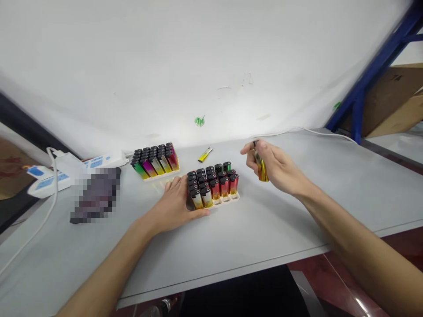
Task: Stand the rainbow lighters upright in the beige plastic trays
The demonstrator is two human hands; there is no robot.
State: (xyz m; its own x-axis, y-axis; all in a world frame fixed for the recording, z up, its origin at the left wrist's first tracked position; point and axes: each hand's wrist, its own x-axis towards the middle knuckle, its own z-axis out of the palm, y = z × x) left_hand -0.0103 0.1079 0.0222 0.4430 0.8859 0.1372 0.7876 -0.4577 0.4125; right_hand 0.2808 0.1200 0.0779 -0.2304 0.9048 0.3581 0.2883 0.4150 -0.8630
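Observation:
My right hand (274,165) is raised above the table, closed around a shiny yellow lighter (262,171) with its dark top up near the thumb. To its left stands a white tray (226,200) filled with upright black-topped lighters in red, silver-yellow and green. Several holes along the tray's front right row hold nothing. My left hand (173,204) grips this tray's left side, the thumb along the front edge and the fingers around the back. A single yellow lighter (205,155) lies flat behind the tray.
A second tray (161,175) packed with multicoloured lighters stands farther back on the left. White power strips (107,159) with a cable and a pixelated dark object (97,196) lie at the far left. A white wall (211,66) rises behind the grey table (264,229).

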